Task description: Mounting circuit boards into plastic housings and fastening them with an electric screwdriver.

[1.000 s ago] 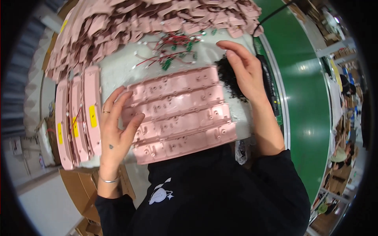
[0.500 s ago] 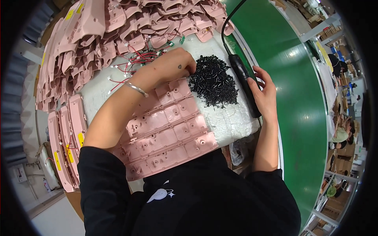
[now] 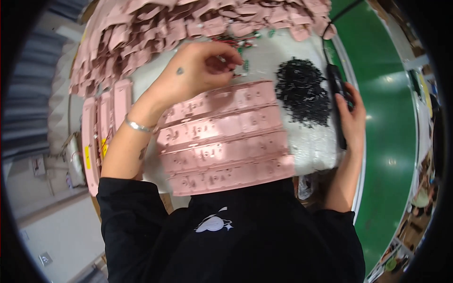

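My left hand [image 3: 200,68] is raised over the far edge of a row of pink plastic panels [image 3: 226,146], lying side by side with posts and ribs facing up. Its fingers are curled and bent toward the thumb; anything within them is hidden. To its right lies a heap of small black screws [image 3: 302,92]. My right hand [image 3: 352,111] is closed around a black, rod-shaped electric screwdriver [image 3: 336,82] lying along the right edge of the white padded surface [image 3: 311,146]. A cable runs from the screwdriver's far end.
Stacked pink plastic shells [image 3: 198,21] fill the far side. Red wires with small green boards [image 3: 245,42] lie before them. More pink parts [image 3: 106,115] with yellow labels stand at the left. A green belt [image 3: 389,155] runs along the right.
My left hand has moved left from the edge of the screw heap to above the panels. My right hand stays on the screwdriver. The whole view has shifted.
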